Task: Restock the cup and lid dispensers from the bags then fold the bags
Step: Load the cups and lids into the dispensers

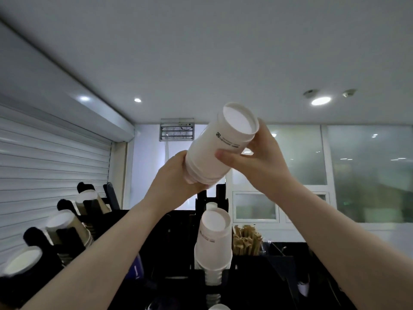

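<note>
A short stack of white paper cups point(220, 144) is held up high, tilted, bottoms pointing up and to the right. My left hand point(176, 175) grips the stack's lower rim end. My right hand point(257, 157) wraps its upper part, fingers across the printed side. Below them stands a black dispenser rack point(214, 200) with another stack of white cups point(212, 240) upside down in its middle slot. No bag is in view.
At the left, angled black dispenser slots hold stacks of brown cups point(67, 229) and white-bottomed cups point(22, 260). A holder of brown wrapped stirrers point(245, 240) stands right of the middle slot. A roller shutter point(44, 171) is at the left, windows at the right.
</note>
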A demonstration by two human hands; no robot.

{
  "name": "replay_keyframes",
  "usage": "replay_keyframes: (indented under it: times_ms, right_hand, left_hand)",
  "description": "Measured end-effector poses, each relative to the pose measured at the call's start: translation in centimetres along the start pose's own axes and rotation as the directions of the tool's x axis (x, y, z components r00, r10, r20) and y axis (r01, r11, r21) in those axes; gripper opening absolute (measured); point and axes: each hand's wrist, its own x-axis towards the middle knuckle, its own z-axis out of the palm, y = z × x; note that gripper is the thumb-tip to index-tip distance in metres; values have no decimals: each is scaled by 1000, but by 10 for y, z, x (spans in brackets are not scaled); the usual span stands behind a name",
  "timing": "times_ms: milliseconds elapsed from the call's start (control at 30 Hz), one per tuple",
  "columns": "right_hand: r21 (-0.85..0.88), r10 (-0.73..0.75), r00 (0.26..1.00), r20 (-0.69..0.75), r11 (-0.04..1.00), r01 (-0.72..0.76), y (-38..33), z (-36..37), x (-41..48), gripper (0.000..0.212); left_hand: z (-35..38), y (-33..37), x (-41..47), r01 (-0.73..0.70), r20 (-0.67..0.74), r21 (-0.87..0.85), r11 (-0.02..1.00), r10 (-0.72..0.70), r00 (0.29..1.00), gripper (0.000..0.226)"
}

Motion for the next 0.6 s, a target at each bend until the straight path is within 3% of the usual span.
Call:
replay_keyframes:
  times_ms: [100,200,333,500,600]
  right_hand:
    - [-84,29,998,-50,996,-33,20,-8,11,69]
    - [-183,78,993,-89,979,-93,50,-19,20,70]
    - [-179,176,981,-84,966,-188,95,-20,31,75]
    - [-211,189,982,1,960,-184,141,-2,46,92]
    - [-201,186,983,-3,962,-183,156,2,51,86]
  left_hand:
    - [11,-21,13,33,96,182,983,-51,994,86]
    - [27,-47,17,75,106,239,968,-103,989,81]
    - [56,-81,16,83,161,280,956,-131,978,76]
    - [91,-116,19,142,221,269,953,-205,953,76]
    - [99,-125,24,149,153,223,963,-186,971,68]
